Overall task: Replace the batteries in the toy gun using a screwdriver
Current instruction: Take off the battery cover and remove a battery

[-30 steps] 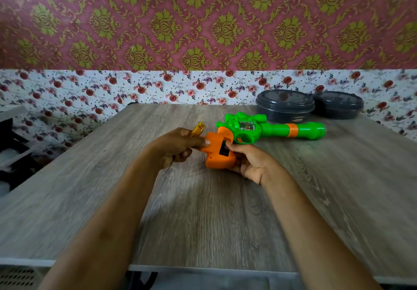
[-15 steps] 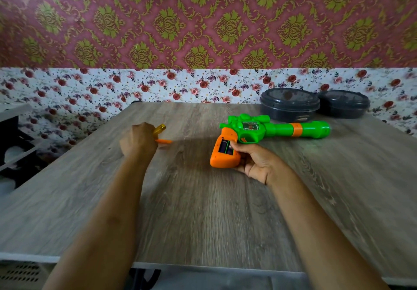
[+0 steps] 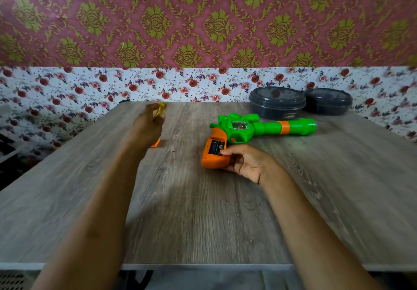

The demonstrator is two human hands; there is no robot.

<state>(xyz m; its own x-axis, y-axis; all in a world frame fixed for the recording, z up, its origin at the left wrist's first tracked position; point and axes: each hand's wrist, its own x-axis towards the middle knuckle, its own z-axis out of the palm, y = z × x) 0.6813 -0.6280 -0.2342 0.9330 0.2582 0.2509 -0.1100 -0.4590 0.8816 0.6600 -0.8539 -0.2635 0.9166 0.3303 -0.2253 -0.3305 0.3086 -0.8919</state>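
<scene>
A long table [image 3: 203, 222] with a grey-brown wood-grain top and a pale front edge runs back to the flowered wall. A toy gun [image 3: 266, 128] lies on its side right of the middle, its green barrel pointing right and its orange grip turned toward the near edge, with the opening in the grip facing up. A small flat orange piece [image 3: 155, 143] lies on the top to the left of the gun, well apart from it. At the far right, against the wall, stand a dark round container [image 3: 277, 106] with its lid on and a second container [image 3: 328, 103] just beside it.
</scene>
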